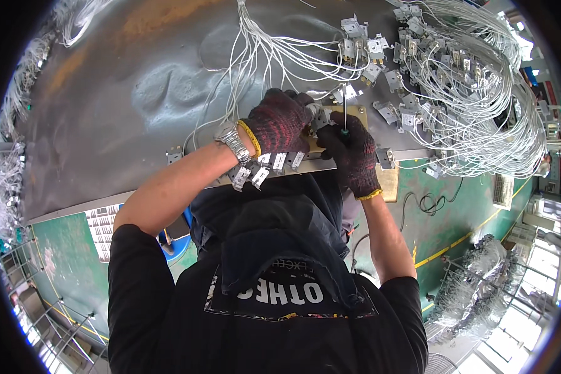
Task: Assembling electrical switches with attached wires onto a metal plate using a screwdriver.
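Note:
My left hand [280,123], in a dark red and black knit glove, is closed with its fingertips on a small grey metal bracket [321,117]. In my right hand [353,153], gloved alike, is a thin screwdriver [345,106]; its shaft points away from me and a bit of green shows at its base. The right thumb and fingers are beside the bracket. Under both hands lies a brass-coloured plate [359,114] at the table's near edge. Several wired brackets [260,177] hang over that edge below my left wrist. The fingers partly hide the held bracket.
White wires [255,50] fan across the metal table [106,137] to a cluster of brackets [361,47]. A large heap of wired brackets [474,106] covers the right side. More wire bundles [12,168] hang at far left. A blue stool [179,247] stands below the table.

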`<state>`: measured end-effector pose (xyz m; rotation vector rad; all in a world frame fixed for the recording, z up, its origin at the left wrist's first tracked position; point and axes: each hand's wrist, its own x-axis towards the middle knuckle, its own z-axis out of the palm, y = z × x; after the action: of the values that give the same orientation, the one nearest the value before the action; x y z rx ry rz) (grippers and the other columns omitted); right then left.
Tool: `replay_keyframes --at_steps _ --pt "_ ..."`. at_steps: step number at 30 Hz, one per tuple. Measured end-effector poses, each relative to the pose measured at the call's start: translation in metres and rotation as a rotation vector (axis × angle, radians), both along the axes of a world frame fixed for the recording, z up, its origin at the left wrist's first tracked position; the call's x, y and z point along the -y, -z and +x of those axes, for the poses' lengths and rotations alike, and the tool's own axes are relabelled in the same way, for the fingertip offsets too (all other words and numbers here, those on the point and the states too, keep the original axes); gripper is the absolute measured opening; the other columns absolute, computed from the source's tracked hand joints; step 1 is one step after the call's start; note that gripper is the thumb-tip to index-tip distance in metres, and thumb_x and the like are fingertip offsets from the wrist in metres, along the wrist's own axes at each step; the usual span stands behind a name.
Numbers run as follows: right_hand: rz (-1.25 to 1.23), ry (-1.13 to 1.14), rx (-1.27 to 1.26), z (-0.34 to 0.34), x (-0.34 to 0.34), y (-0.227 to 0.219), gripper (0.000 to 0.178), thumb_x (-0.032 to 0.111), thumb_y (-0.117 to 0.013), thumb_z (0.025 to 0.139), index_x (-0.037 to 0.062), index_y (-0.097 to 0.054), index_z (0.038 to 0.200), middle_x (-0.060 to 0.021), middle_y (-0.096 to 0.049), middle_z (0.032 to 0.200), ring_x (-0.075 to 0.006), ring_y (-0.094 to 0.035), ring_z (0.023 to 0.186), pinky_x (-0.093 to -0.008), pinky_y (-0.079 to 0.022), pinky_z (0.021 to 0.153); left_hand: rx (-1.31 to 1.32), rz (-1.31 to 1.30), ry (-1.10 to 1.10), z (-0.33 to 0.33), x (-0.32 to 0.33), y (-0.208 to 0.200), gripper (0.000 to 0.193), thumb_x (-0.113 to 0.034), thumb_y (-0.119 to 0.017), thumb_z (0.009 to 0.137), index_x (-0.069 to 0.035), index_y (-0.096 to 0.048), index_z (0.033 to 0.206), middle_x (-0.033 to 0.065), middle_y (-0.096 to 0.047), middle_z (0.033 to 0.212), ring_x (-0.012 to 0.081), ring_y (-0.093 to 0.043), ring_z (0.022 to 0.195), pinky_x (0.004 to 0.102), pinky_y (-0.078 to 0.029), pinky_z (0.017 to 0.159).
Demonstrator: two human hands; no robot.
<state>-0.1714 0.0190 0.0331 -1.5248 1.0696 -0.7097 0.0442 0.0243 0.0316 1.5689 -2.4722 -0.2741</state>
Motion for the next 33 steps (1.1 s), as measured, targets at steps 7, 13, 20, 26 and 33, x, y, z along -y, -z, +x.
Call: replay_keyframes --at_steps 7,13,20,26,33 --pt "-0.249 -0.041 -0.152 -0.009 0.001 0.014 0.038 0.009 -0.071 0.097 -0.0012 -0.058 0.131 -0.0140 -0.074 0.104 -0.0199 -0.074 0.085 -0.0332 -0.059 0.070 0.065 0.093 -0.006 -0.008 0.001 0.000 0.067 -0.060 -0.080 0.075 -0.008 -0.074 0.117 0.0108 -0.055 0.150 0.0328 -0.061 0.123 0.0474 -0.046 0.103" --pt "-0.481 -0.109 -0.287 -0.004 -0.019 0.005 0.040 0.011 -0.070 0.095 0.0062 -0.058 0.134 -0.0155 -0.074 0.104 -0.0290 -0.076 0.088 -0.0390 -0.059 0.076 0.019 0.022 -0.108 -0.010 -0.004 0.008 0.062 -0.054 -0.079 0.076 -0.015 -0.071 0.123 0.0069 -0.069 0.124 0.0286 -0.065 0.113 0.0434 -0.047 0.096" --pt "-0.500 -0.260 -0.297 -0.026 -0.014 0.003 0.046 0.008 -0.068 0.095 0.0074 -0.056 0.139 -0.0150 -0.075 0.104 -0.0274 -0.076 0.089 -0.0388 -0.059 0.077 -0.023 -0.129 0.014 -0.019 0.013 0.037 0.054 -0.057 -0.073 0.082 -0.016 -0.073 0.116 0.0096 -0.074 0.111 0.0283 -0.070 0.102 0.0445 -0.046 0.095" --pt "-0.175 -0.188 -0.342 -0.063 -0.013 -0.017 0.052 0.008 -0.068 0.097 0.0070 -0.051 0.146 -0.0034 -0.067 0.094 -0.0100 -0.062 0.074 -0.0300 -0.056 0.068 -0.038 0.034 -0.023 -0.025 0.009 0.019 0.050 -0.049 -0.075 0.081 -0.015 -0.073 0.118 0.0089 -0.074 0.108 0.0282 -0.069 0.101 0.0450 -0.045 0.095" --pt "-0.139 -0.192 -0.338 -0.079 -0.019 -0.049 0.043 0.001 -0.065 0.095 0.0028 -0.060 0.137 -0.0069 -0.071 0.106 -0.0082 -0.064 0.080 -0.0263 -0.055 0.068 -0.142 -0.138 -0.032 -0.025 0.005 0.030 0.046 -0.039 -0.079 0.077 -0.015 -0.071 0.115 0.0073 -0.073 0.100 0.0271 -0.069 0.095 0.0452 -0.047 0.090"
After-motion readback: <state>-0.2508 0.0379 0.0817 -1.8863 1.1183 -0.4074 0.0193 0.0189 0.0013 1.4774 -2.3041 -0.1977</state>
